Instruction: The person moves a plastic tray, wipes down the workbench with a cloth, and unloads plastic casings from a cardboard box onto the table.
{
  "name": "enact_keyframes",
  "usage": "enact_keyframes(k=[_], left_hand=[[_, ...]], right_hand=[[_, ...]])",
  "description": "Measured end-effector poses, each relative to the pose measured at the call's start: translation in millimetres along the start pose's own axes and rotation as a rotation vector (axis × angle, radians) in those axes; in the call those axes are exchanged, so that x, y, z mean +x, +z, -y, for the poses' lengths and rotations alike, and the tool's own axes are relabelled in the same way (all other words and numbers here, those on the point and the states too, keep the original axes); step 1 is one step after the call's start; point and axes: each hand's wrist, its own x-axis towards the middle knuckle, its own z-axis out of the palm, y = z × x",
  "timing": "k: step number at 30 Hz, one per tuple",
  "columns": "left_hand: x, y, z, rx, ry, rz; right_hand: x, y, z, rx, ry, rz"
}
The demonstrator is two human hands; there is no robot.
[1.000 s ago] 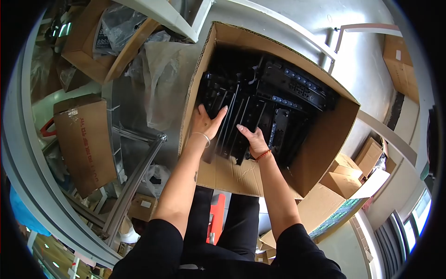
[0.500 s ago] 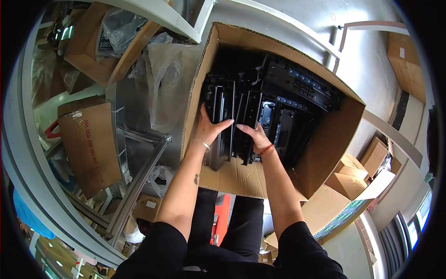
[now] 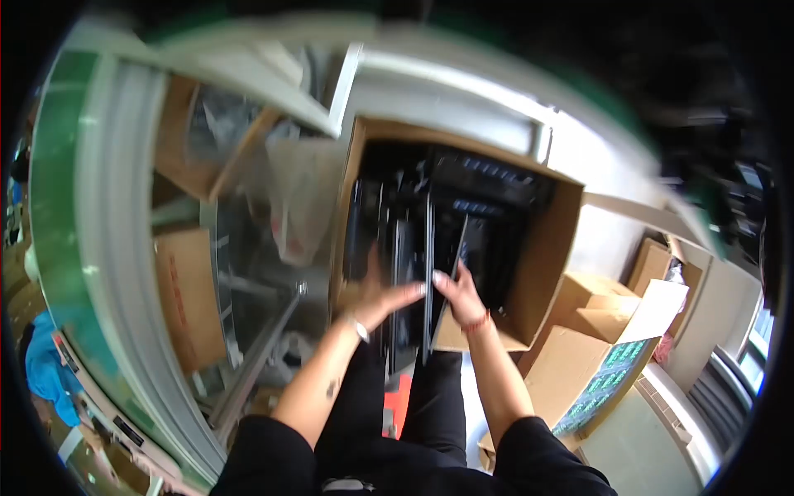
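Observation:
A stack of long, glossy black plastic parts (image 3: 408, 256) stands on edge between my two hands. My left hand (image 3: 382, 299) grips it from the left, thumb across the front; its fingers are blurred. From the other side my right hand (image 3: 463, 299) clasps the stack, thumb against a part's edge. The stack's lower end reaches over the near rim of an open cardboard box (image 3: 552, 248). Further black parts (image 3: 492, 178) lie inside the box, dark and smeared by motion. How many pieces I hold, I cannot tell.
To the left stand a metal frame (image 3: 265, 347), a closed carton (image 3: 188, 298) and clear plastic sheeting (image 3: 302, 198). On the right are open cartons (image 3: 571, 372), one holding green-patterned items. A red object (image 3: 397, 405) shows between my legs.
The black parts have come up and toward me, partly out over the box's near rim, with both hands on them. My view has shifted and blurred.

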Motion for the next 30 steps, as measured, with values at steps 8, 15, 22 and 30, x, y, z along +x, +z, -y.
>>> enact_keyframes(k=[8, 15, 22, 30], left_hand=[[-204, 111, -188, 0.120, 0.365, 0.222], [-258, 196, -371, 0.228, 0.479, 0.290], [-125, 231, -479, 0.319, 0.348, 0.195], [-59, 247, -479, 0.827, 0.481, -0.585]], right_hand=[[-212, 115, 220, -0.118, -0.325, -0.148], [-241, 164, 410, -0.028, -0.638, 0.015], [-101, 130, 507, 0.096, -0.332, 0.131], [-64, 110, 513, -1.134, -0.648, -0.758]])
